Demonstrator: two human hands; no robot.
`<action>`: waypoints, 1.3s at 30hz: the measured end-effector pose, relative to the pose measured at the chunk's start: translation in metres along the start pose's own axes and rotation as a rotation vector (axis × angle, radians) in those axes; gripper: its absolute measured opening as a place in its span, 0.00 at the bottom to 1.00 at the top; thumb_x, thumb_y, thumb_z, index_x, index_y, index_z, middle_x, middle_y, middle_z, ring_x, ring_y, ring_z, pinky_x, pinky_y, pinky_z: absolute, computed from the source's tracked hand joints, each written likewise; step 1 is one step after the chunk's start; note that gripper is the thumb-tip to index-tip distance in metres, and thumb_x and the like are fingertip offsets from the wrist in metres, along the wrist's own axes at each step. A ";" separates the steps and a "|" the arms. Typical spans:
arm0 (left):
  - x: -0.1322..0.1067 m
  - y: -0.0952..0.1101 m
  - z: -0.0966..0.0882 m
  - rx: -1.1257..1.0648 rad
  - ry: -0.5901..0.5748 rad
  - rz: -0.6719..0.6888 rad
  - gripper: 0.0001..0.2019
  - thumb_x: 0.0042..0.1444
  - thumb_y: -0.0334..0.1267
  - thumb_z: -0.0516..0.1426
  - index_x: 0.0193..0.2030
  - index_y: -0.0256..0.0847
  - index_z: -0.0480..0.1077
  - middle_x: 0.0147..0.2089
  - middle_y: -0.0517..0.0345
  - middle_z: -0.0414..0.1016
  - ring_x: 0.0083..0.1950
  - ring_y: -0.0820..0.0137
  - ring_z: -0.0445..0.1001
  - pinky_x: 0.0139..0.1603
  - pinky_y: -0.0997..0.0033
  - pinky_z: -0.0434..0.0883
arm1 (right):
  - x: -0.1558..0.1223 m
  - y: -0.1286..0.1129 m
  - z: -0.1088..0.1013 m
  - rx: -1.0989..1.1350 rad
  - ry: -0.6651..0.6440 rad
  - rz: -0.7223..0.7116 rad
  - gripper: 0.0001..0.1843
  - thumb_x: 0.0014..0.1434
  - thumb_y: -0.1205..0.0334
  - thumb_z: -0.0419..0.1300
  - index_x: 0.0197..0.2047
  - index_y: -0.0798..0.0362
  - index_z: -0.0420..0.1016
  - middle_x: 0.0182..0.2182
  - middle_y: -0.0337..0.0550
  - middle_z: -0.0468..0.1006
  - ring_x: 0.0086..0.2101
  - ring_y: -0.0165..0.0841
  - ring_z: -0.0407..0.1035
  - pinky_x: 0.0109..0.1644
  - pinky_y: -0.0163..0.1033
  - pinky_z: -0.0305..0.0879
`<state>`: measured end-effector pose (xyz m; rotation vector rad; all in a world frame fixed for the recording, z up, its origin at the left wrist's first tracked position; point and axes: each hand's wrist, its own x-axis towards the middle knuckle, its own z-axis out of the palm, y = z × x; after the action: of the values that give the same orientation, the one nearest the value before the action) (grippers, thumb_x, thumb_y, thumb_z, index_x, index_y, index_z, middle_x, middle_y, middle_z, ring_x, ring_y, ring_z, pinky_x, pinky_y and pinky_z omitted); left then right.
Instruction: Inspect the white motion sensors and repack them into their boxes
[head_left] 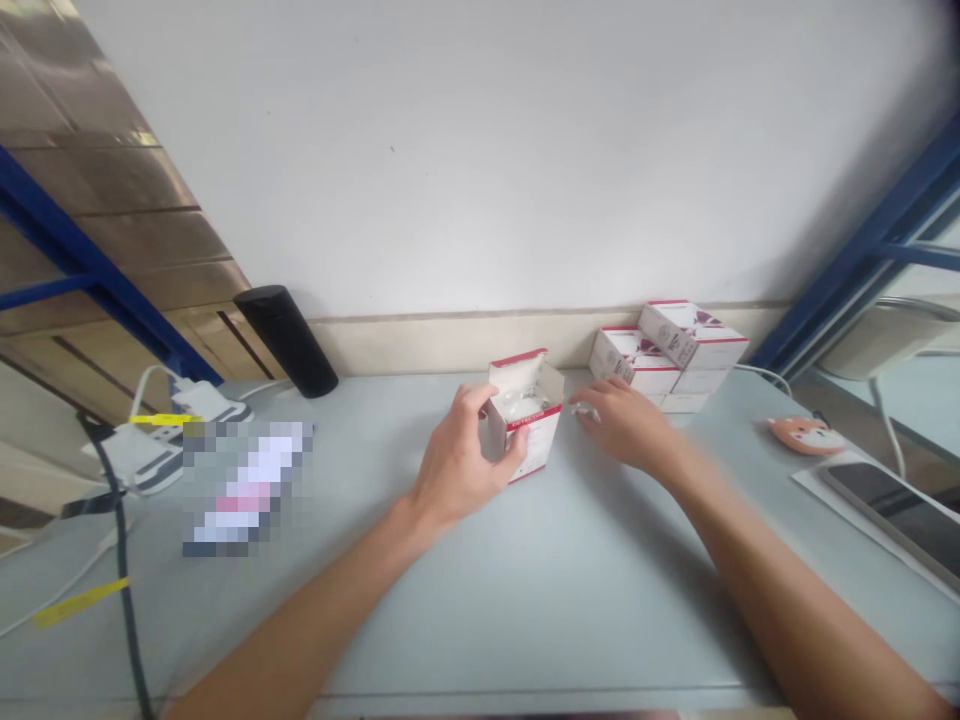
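Observation:
My left hand [461, 455] grips a small white and red cardboard box [536, 448] that stands upright on the table with its lid flap raised. Thumb and fingers are on its near and left sides. Inside the box's mouth shows something whitish in clear plastic [521, 405]. Just right of the box is my right hand [626, 420], fingers pinched on a small whitish, shiny piece [583, 410] whose kind I cannot make out. Behind that hand, several similar closed boxes [694, 340] are stacked against the wall.
A black cylinder [289, 340] stands at the back left. Nearer are a pixelated phone-like object [247, 490], power strips [199, 400] and a black cable [124, 560] with yellow tags. On the right lie an orange animal-face item [806, 436] and a dark flat device [900, 510].

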<state>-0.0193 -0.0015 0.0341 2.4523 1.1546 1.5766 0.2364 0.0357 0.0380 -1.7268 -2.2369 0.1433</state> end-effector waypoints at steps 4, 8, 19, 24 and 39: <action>0.000 -0.001 0.001 -0.024 0.019 0.021 0.25 0.62 0.38 0.63 0.60 0.47 0.56 0.47 0.56 0.72 0.43 0.68 0.76 0.43 0.65 0.76 | -0.001 0.004 0.003 -0.075 -0.051 0.028 0.20 0.70 0.58 0.55 0.60 0.49 0.79 0.56 0.53 0.79 0.58 0.50 0.69 0.60 0.51 0.68; 0.000 -0.001 0.002 -0.044 0.041 0.011 0.24 0.62 0.37 0.63 0.59 0.47 0.55 0.47 0.57 0.71 0.43 0.68 0.76 0.42 0.67 0.76 | -0.010 0.012 -0.006 0.000 -0.097 0.095 0.25 0.66 0.56 0.58 0.65 0.46 0.73 0.58 0.52 0.78 0.50 0.45 0.76 0.49 0.44 0.71; -0.001 -0.003 0.003 -0.061 0.040 0.006 0.26 0.62 0.36 0.63 0.60 0.48 0.55 0.47 0.57 0.71 0.42 0.69 0.74 0.42 0.67 0.75 | -0.009 0.036 -0.010 0.020 -0.221 0.145 0.14 0.60 0.64 0.59 0.49 0.47 0.78 0.43 0.49 0.84 0.39 0.43 0.78 0.37 0.40 0.66; -0.001 -0.004 0.003 -0.053 0.047 0.004 0.25 0.62 0.37 0.63 0.60 0.47 0.55 0.47 0.57 0.72 0.42 0.70 0.74 0.43 0.67 0.76 | -0.012 0.034 -0.023 0.048 -0.185 0.108 0.10 0.61 0.57 0.62 0.45 0.48 0.78 0.40 0.48 0.83 0.37 0.42 0.77 0.36 0.40 0.65; -0.006 -0.003 0.009 -0.127 0.088 0.055 0.26 0.60 0.36 0.65 0.58 0.49 0.55 0.43 0.61 0.67 0.39 0.71 0.73 0.38 0.69 0.74 | -0.041 -0.070 -0.043 0.544 0.303 -0.323 0.07 0.69 0.55 0.60 0.50 0.42 0.72 0.42 0.42 0.79 0.34 0.36 0.70 0.39 0.44 0.70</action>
<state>-0.0152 0.0008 0.0238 2.3765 0.9724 1.7314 0.1941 -0.0269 0.0893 -1.0187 -1.9765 0.3516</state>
